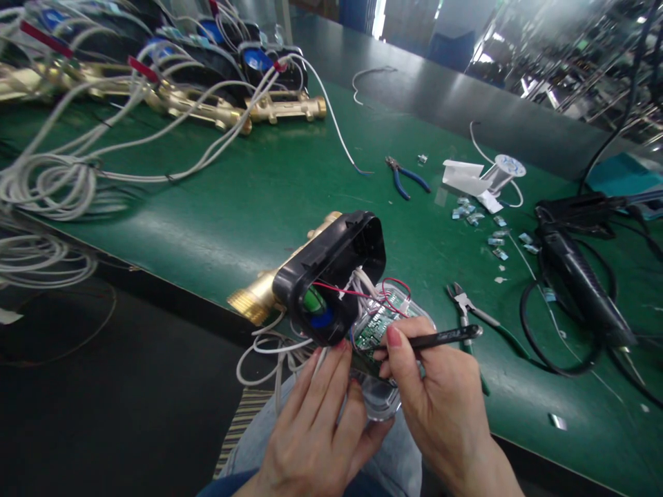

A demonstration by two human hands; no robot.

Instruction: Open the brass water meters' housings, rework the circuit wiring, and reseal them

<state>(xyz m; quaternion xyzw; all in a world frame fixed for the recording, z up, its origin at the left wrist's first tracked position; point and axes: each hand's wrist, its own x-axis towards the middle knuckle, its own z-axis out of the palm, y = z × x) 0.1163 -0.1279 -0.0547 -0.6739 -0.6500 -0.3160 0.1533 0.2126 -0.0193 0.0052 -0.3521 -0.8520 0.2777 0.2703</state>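
Observation:
A black meter housing on a brass pipe body lies tilted at the bench's front edge, its open side facing right. Red and white wires run from inside it to a green circuit board in a clear plastic cover. My left hand is closed about the cover's near side, fingertips against the housing's lower rim. Pinched in my right hand are slim black tweezers, their tips low over the board. My fingers hide part of the board and the exact contact.
Cutters with green handles lie right of the board, blue-handled cutters farther back. A solder spool, small scattered parts and a black soldering iron occupy the right. Brass meters and coiled grey cables fill the left.

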